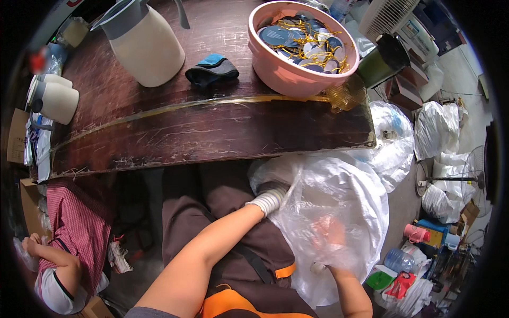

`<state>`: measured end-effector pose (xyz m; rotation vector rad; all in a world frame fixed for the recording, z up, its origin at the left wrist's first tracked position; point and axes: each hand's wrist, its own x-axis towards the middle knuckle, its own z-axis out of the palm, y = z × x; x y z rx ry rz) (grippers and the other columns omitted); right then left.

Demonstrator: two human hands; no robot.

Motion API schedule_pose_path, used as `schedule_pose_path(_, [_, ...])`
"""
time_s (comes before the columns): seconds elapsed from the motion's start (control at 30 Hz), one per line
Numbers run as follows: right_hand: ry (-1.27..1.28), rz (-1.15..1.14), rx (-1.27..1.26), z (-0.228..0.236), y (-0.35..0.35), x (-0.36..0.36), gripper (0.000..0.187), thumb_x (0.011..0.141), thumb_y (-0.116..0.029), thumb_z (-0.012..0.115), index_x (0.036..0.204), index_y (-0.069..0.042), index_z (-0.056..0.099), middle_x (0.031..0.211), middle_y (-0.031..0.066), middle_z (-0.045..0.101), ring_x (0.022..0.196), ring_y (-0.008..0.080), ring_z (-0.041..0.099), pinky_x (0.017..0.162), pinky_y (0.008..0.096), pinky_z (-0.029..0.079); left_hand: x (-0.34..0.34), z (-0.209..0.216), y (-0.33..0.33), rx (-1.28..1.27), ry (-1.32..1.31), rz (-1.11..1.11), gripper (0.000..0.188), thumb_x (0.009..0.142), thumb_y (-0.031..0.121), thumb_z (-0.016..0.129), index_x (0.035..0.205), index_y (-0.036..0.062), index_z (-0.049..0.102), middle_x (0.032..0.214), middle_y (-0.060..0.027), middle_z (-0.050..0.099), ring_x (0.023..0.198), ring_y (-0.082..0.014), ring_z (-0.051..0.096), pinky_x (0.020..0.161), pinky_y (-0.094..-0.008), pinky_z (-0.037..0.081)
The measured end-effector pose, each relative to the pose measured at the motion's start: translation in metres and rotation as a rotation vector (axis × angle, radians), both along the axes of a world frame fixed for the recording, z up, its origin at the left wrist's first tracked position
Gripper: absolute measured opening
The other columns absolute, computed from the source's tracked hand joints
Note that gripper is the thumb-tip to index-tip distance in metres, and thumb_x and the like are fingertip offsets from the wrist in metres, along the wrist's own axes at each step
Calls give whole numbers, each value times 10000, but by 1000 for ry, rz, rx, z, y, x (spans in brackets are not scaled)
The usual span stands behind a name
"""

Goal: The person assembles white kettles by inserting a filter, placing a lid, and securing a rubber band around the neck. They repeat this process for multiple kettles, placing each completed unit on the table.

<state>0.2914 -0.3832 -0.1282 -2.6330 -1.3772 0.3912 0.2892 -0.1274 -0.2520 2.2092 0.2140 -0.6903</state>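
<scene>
My left hand wears a dark glove with a white ribbed cuff. It reaches into the folds at the left edge of a large clear plastic bag, and its fingers are hidden. The bag spreads across my lap to the right, against white sheeting. At the bag's lower right is my right hand, of which only a pale cuff and the wrist show; plastic covers the fingers. Through the film a blurred orange-pink patch shows, and I cannot make out what it is.
On the dark wooden table stand a beige jug, a folded blue-grey cloth and a pink tub of round tags with yellow strings. A person's hand shows at left. A standing fan and bags are at right.
</scene>
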Motion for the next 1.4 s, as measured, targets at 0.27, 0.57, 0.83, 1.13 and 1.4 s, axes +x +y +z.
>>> schedule_pose_path(0.27, [-233, 9, -118, 23, 107, 151, 441, 813, -367, 672, 1120, -52, 655, 1145, 174, 644, 1101, 363, 588, 937, 460, 440, -13, 43, -8, -67, -223, -209, 269, 797, 260, 618, 888, 18, 691, 827, -211, 676, 789, -383, 661, 725, -471, 519])
schedule_pose_path(0.57, [306, -561, -543, -171, -127, 329, 543, 959, -488, 427, 1294, -96, 595, 1240, 184, 628, 1150, 326, 595, 972, 392, 445, 12, 5, 44, 234, -281, 350, 410, 870, 359, 563, 1194, 114, 610, 1213, -158, 613, 1133, -346, 564, 971, -444, 450])
schedule_pose_path(0.83, [363, -890, -73, -113, -104, 261, 430, 966, -322, 499, 1253, -15, 594, 1174, 154, 659, 1098, 282, 614, 928, 380, 464, 30, -11, 40, 274, 42, 422, 412, 901, 343, 518, 1229, 104, 593, 1238, -175, 610, 1125, -353, 585, 944, -451, 473])
schedule_pose_path(1.13, [-130, 80, -23, 30, -1, 91, 303, 702, -129, 725, 999, -94, 678, 1178, 117, 612, 1169, 294, 545, 1056, 493, 358, 41, -5, 36, 115, -21, 574, 608, 934, 535, 389, 1269, 59, 564, 1295, -234, 559, 1171, -398, 549, 990, -467, 438])
schedule_pose_path(1.4, [383, -804, 332, -112, -129, 260, 252, 855, -240, 627, 928, -15, 715, 1154, 175, 638, 1042, 264, 608, 924, 369, 464, 36, 2, 35, 26, -49, 471, 555, 893, 556, 473, 1240, 148, 617, 1282, -189, 580, 1176, -362, 549, 990, -433, 426])
